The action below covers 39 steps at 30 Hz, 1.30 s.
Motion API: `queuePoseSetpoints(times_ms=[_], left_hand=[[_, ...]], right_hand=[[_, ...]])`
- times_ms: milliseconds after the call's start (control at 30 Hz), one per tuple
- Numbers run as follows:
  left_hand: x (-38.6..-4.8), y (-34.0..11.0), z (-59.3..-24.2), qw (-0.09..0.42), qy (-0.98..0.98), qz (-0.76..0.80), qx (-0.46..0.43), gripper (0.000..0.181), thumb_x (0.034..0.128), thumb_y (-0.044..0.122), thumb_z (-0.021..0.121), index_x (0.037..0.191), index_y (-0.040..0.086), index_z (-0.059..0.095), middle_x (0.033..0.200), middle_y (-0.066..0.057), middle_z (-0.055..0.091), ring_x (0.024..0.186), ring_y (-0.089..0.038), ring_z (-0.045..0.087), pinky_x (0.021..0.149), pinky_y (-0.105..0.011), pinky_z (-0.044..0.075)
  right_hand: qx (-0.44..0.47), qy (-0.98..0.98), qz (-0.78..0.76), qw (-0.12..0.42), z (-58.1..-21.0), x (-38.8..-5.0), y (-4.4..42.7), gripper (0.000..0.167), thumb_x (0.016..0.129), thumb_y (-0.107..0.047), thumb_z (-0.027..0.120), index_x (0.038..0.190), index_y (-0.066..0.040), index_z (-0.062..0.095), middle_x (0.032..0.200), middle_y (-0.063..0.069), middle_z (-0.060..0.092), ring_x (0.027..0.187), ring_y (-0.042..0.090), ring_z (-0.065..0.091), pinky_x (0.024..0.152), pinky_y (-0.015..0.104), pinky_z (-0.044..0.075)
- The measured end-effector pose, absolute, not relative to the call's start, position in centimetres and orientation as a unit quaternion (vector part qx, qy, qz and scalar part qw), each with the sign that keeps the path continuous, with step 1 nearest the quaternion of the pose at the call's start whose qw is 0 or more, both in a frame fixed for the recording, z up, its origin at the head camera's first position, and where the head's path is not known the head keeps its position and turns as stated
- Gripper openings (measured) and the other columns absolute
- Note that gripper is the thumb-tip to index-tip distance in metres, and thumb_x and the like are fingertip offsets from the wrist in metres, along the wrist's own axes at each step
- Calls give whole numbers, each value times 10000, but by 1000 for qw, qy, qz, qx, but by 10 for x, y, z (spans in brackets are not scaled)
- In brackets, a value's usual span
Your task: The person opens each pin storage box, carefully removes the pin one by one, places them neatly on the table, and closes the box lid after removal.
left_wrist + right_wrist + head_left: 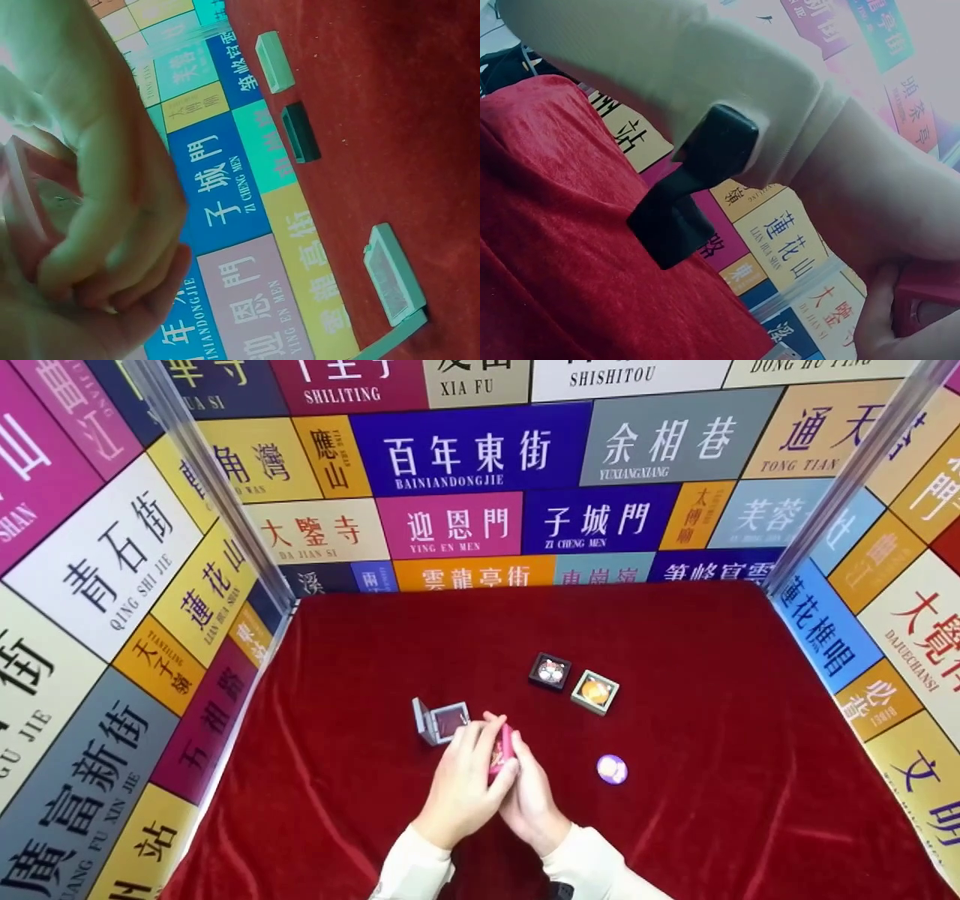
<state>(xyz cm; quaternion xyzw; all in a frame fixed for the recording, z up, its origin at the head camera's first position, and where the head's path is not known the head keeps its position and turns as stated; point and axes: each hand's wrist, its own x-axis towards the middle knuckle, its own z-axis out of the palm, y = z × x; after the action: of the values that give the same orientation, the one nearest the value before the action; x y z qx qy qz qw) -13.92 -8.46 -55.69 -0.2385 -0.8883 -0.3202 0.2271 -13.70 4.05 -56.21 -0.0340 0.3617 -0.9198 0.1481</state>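
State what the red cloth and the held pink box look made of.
Red cloth: likely velvet, with a soft sheen streaking along its folds. Pink box: perhaps smooth hard plastic, judging by its even colour and crisp edges; painted card remains possible.

Look at this: both forearms (416, 866) slant up from the bottom edge, pale sleeves (596, 859) reaching the wrists (441, 831), converging just below the middle of the frame! Left grip (461, 784), back uppermost, fingers (471, 739) bent, thumb (504, 781) angled rightward; right grip (527, 793) right beside it, curled too.
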Motion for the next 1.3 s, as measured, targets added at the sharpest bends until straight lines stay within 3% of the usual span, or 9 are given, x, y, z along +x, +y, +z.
queuePoseSetpoints(times_ms=[133, 267, 400, 567, 1033, 1300], left_hand=[[-143, -81, -560, 256, -889, -295, -237, 743, 1089, 671, 458, 1404, 25, 645, 1254, -119, 644, 1112, -281, 599, 917, -441, 556], [-147, -77, -566, 265, -884, -297, -246, 817, 1064, 754, 334, 1308, 43, 655, 1206, -109, 649, 1093, -276, 597, 917, -429, 556], [-149, -72, -571, 267, -878, -300, -261, 767, 1088, 716, 340, 1271, 45, 661, 1163, -87, 652, 1031, -259, 589, 876, -391, 556], [-151, -69, -572, 269, -875, -308, -259, 749, 1094, 709, 340, 1271, 53, 656, 1153, -68, 648, 1014, -249, 582, 862, -381, 551], [-147, -73, -575, 276, -869, -324, -254, 729, 1107, 687, 315, 1269, 62, 654, 1130, -38, 656, 1004, -225, 585, 871, -362, 539], [-150, -73, -574, 259, -865, -345, -255, 739, 1079, 726, 348, 1305, 85, 638, 1137, -25, 642, 1018, -204, 566, 869, -359, 531]], right_hand=[[-34, 381, -914, 135, -563, -136, 38, 641, 1201, -403, 235, 1677, 19, 310, 1562, 86, 531, 1427, 196, 500, 1226, 343, 351], [0, 376, -920, 110, -564, -133, 35, 629, 1192, -441, 273, 1586, 8, 469, 1456, 43, 620, 1362, 168, 558, 1197, 325, 387], [50, 358, -929, 78, -565, -130, 34, 508, 1194, -396, 297, 1397, -74, 633, 1311, -7, 694, 1253, 127, 621, 1144, 293, 433], [66, 350, -933, 54, -566, -131, 31, 447, 1192, -378, 320, 1287, -122, 674, 1251, -6, 708, 1198, 135, 642, 1112, 297, 459], [55, 364, -928, 55, -572, -127, 30, 429, 1195, -372, 291, 1246, -154, 656, 1197, -7, 692, 1139, 135, 635, 1047, 286, 487], [51, 353, -932, 59, -571, -128, 31, 450, 1186, -415, 319, 1305, -156, 668, 1231, -6, 691, 1172, 132, 626, 1072, 278, 469]])
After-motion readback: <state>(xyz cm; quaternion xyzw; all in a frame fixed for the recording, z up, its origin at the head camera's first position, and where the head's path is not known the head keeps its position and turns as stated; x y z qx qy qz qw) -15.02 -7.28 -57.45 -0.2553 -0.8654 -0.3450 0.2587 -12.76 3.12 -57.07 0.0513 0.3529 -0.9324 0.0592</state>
